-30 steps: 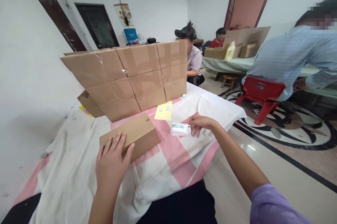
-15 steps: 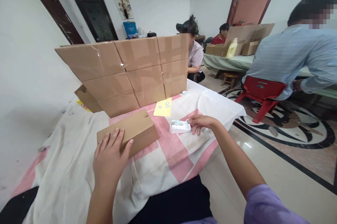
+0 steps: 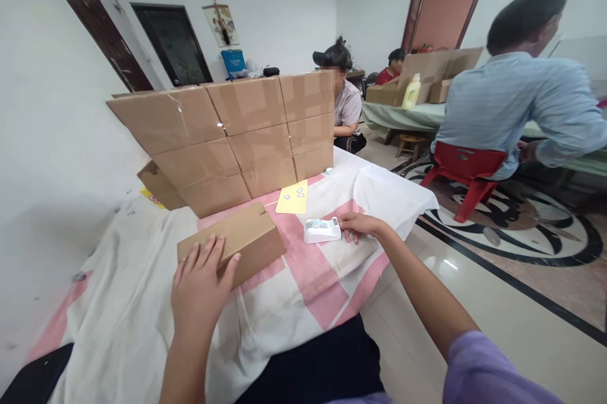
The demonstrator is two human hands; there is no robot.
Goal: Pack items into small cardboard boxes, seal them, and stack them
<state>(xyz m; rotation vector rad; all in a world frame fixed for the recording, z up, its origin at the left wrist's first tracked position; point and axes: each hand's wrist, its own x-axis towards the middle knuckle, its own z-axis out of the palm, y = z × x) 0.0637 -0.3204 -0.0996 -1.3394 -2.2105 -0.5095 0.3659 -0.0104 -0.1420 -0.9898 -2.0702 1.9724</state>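
A closed cardboard box [image 3: 237,233] lies on the cloth in front of me. My left hand [image 3: 202,277] rests on its near left end, fingers spread over the top and thumb along the near side. To the right stands a white tape dispenser [image 3: 322,234] with a roll in its top. At the dispenser's right, cutter end, my right hand [image 3: 358,225] pinches with thumb and forefinger, apparently on the tape's end; the strip itself is too small to see. The other fingers of that hand curl below.
Behind the box rises a wall of stacked, taped cartons [image 3: 227,138]. A yellow sheet with small labels [image 3: 293,197] lies before it on the pink-and-white cloth [image 3: 313,277]. A phone-like black object [image 3: 35,379] is at lower left. A person on a red chair [image 3: 467,164] sits at right; others work beyond.
The view has shifted slightly. Both hands, the box and the dispenser keep nearly the same places. The seated person at right has turned and leaned a little.
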